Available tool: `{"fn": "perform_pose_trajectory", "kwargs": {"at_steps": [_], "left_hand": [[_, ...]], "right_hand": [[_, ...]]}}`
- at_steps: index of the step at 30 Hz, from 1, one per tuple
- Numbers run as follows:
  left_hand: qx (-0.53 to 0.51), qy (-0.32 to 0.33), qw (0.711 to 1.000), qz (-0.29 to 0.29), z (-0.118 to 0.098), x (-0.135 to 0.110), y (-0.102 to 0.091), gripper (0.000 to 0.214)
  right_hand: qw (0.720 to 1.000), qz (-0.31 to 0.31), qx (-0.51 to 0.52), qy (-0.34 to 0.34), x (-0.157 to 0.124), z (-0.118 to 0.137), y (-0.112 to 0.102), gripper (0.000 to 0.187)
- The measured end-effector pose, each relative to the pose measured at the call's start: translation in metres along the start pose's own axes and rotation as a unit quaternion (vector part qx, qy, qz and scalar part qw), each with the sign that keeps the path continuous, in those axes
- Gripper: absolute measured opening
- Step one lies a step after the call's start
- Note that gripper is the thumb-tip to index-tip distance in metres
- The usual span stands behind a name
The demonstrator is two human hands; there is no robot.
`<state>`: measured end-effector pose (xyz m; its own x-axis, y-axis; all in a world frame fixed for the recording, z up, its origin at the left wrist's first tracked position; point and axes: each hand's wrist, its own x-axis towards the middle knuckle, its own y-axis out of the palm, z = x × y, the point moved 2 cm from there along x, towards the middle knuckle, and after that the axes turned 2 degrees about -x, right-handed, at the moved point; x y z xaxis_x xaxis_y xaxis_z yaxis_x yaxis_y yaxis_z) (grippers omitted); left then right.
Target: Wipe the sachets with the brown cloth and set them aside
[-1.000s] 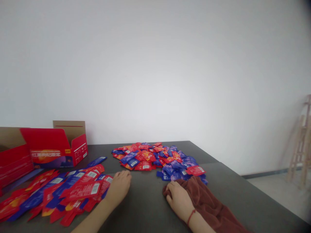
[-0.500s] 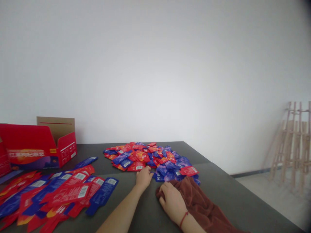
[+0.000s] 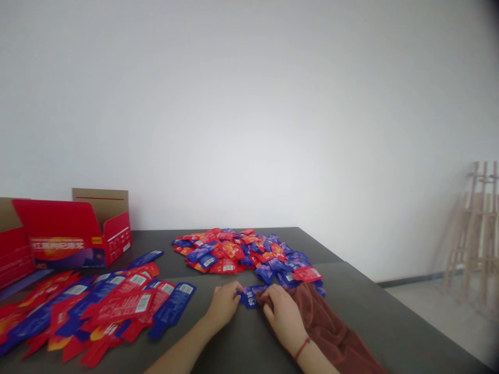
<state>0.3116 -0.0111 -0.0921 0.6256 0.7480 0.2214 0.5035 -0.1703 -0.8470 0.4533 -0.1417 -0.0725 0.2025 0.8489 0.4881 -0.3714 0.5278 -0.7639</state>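
My left hand (image 3: 225, 302) has its fingers pinched on the left end of a blue sachet (image 3: 250, 296) with white lettering, just in front of a pile of sachets. My right hand (image 3: 283, 314), with a red cord at the wrist, is closed on a brown cloth (image 3: 325, 324). Its fingers and a fold of the cloth lie against the sachet's right end. Behind both hands a pile of red and blue sachets (image 3: 230, 249) spreads over the dark table (image 3: 241, 345). The cloth trails from my right hand toward the near edge.
A second heap of red and blue sachets (image 3: 125, 306) lies at the left. Behind it stands an open red carton (image 3: 62, 228), with another red carton (image 3: 13, 254) beside it. Wooden easels (image 3: 473, 234) lean by the white wall (image 3: 249, 114) at the right.
My left hand has come nearer, drawing a blue sachet out from the pile's front. My right hand and the cloth have shifted slightly toward that sachet. The view has turned slightly left.
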Motion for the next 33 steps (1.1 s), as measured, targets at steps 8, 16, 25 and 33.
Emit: {"fn": "perform_pose_trajectory", "kwargs": {"at_steps": [8, 16, 25, 33], "left_hand": [[-0.015, 0.015, 1.0, 0.013, 0.004, -0.03, -0.007, 0.032], [0.023, 0.055, 0.998, -0.002, 0.004, -0.04, -0.017, 0.031], [0.049, 0.088, 0.995, 0.016, 0.021, -0.037, -0.005, 0.054], [0.09, 0.092, 0.991, 0.043, 0.016, -0.039, -0.004, 0.046]], "right_hand": [[1.0, -0.005, -0.018, -0.004, 0.003, -0.003, -0.005, 0.018], [0.994, 0.095, -0.062, -0.009, -0.001, 0.0, 0.003, 0.021], [0.982, 0.131, -0.107, -0.079, -0.001, 0.014, 0.01, 0.03], [0.969, 0.161, -0.086, -0.166, -0.002, 0.041, 0.026, 0.027]]}}
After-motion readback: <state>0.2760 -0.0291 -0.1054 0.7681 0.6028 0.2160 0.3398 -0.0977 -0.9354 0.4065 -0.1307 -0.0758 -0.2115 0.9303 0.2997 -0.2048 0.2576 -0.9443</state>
